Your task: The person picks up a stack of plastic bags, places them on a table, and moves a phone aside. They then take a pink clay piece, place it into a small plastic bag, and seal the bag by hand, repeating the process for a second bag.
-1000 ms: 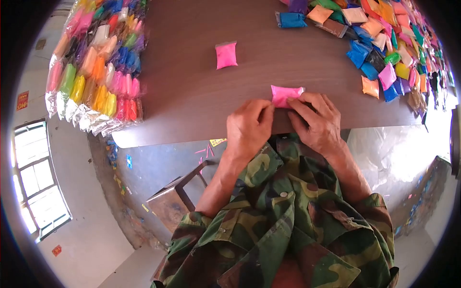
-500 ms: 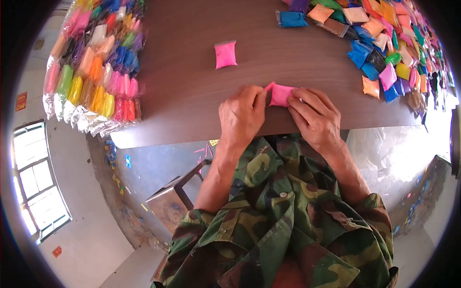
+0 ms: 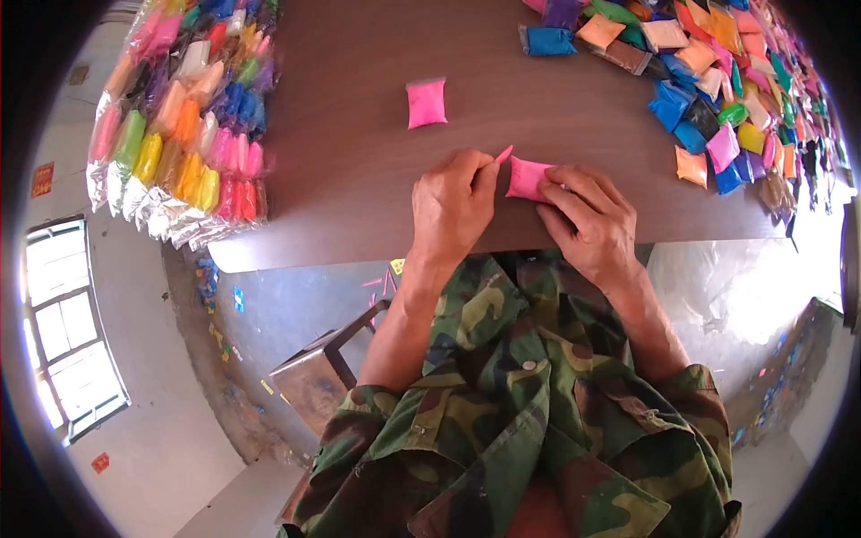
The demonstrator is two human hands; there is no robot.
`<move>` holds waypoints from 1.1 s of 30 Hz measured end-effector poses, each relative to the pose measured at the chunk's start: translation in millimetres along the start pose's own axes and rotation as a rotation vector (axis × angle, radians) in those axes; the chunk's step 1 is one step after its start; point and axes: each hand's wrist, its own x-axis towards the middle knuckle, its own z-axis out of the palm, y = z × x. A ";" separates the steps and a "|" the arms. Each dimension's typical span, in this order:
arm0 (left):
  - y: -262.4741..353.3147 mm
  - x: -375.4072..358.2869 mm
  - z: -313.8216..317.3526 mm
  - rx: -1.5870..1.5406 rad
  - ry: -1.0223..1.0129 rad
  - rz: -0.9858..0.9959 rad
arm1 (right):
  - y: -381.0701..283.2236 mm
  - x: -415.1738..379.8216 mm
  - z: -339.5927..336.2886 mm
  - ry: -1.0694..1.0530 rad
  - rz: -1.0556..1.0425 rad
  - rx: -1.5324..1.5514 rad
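Close to the table's near edge, my right hand [image 3: 590, 208] grips the right end of a small pink packet [image 3: 526, 178] between thumb and fingers. To its left, my left hand [image 3: 456, 202] is closed, pinching a thin pink strip [image 3: 505, 154] whose tip sticks out past the thumb. A narrow gap shows between strip and packet. Farther back on the table lies another pink packet [image 3: 426, 103] with a clear top edge, touched by neither hand.
Colourful filled bags [image 3: 179, 134] are stacked at the table's left side. A heap of small mixed-colour packets [image 3: 708, 99] covers the right side. Below the brown table [image 3: 341, 179] stands a metal-framed stool [image 3: 314, 381], with pink scraps on the floor.
The pink strip in my left hand, which met the packet's corner before, now stands apart from it. My right hand keeps its hold on the packet; the view has shifted slightly.
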 end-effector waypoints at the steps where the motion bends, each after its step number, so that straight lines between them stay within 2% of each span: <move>1: 2.1 -3.0 -4.0 -0.064 -0.013 -0.026 | -1.0 0.3 -1.5 -0.006 0.009 0.006; 5: 4.3 -19.5 -7.3 -0.196 -0.052 -0.011 | 1.6 -2.2 1.0 0.000 0.026 0.018; 11: -8.2 -6.6 -6.0 -0.033 0.015 -0.084 | 0.6 0.5 -1.7 0.005 0.015 0.012; 14: 9.9 -7.3 -23.5 -0.214 0.006 -0.246 | -5.8 2.5 -7.4 0.099 0.174 0.173; 17: 17.0 -12.8 -28.1 -0.232 0.040 -0.178 | -7.7 6.2 -21.8 -0.015 0.393 0.338; 21: 28.8 -15.7 -26.6 -0.288 -0.001 -0.214 | -2.3 5.5 -14.7 -0.021 0.410 0.200; 23: 24.5 -18.0 -18.1 -0.279 -0.020 -0.193 | -0.2 4.7 -15.4 -0.068 0.402 0.043; 26: 24.2 -22.2 -5.8 -0.246 -0.038 -0.124 | -4.8 3.8 -14.9 -0.031 0.496 0.016; 29: 27.7 -21.6 8.3 -0.206 -0.012 -0.024 | -2.9 3.4 -10.9 0.072 0.244 -0.069; 33: 26.9 -11.9 21.3 -0.041 -0.030 0.074 | 0.2 -3.9 -1.1 0.025 0.145 -0.028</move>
